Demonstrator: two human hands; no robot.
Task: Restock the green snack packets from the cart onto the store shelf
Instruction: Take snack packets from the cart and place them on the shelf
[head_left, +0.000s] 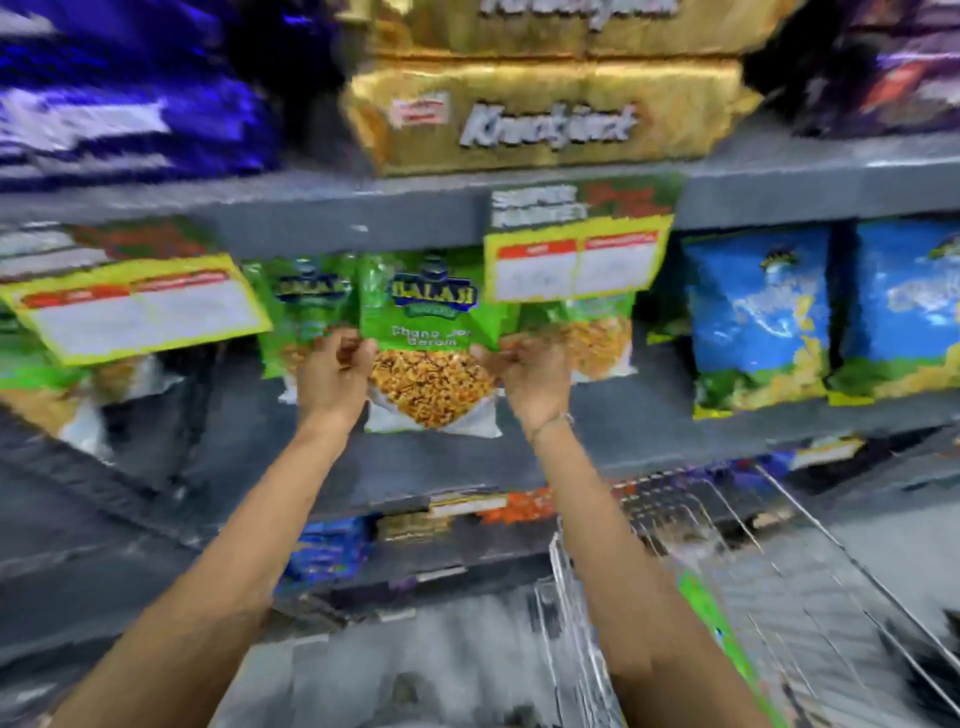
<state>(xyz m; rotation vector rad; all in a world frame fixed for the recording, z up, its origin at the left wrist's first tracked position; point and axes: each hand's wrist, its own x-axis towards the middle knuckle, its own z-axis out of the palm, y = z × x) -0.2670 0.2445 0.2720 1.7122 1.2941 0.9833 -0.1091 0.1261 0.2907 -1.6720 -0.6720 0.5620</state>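
At the centre of the frame we hold 1 green snack packet (434, 338) upright, its long axis vertical, the logo at the top and the printed front facing us. It sits at the front of the grey middle shelf (415, 467), its lower edge just above or on the shelf board; we cannot tell which.

Both our forearms rise from the bottom of the frame and converge toward the packet, wrists bent slightly back. Our left hand (332, 376) clamps the packet's left edge at mid-height, fingers curled around it. Our right hand (535, 374) clamps the right edge at the same height, fingers likewise curled; a thin band shows at that wrist. The 2 hands are apart by the packet's width.

Behind the held packet more green packets (304, 312) stand in the same row, partly hidden by yellow-bordered price tags (576, 265) hanging from the shelf above. Blue packets (758, 317) stand at the right of the same shelf. Gold packs (545, 114) are stacked on the upper shelf.

At the lower right the wire cart (753, 571) shows, with a green packet in the cart (719, 618) lying against its near side, blurred.
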